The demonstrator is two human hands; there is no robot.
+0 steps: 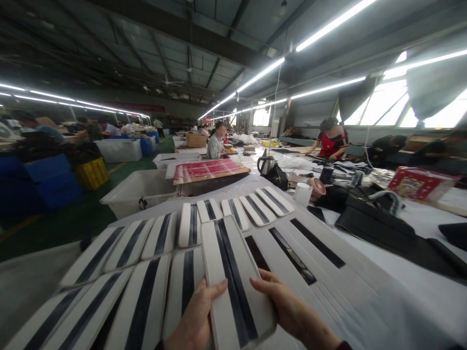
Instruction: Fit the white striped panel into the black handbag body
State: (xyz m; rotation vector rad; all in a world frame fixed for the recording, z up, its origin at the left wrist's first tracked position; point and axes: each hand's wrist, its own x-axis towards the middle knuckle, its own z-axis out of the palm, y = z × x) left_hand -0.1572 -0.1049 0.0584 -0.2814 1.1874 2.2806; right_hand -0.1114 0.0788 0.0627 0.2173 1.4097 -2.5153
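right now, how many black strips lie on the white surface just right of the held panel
3: the left strip, partly hidden behind the held panel; the middle strip; the right strip, farthest from the panel. The panel may hide more.

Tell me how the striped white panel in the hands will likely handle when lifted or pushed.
The striped white panel looks fairly stiff: it shows no clear sag between left hand and right hand. Pushed, it would probably slide rather than roll, being broad and slab-like.

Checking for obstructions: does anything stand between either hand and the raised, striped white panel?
Nothing visible does: the left hand and right hand hold the striped white panel directly, at opposite long sides.
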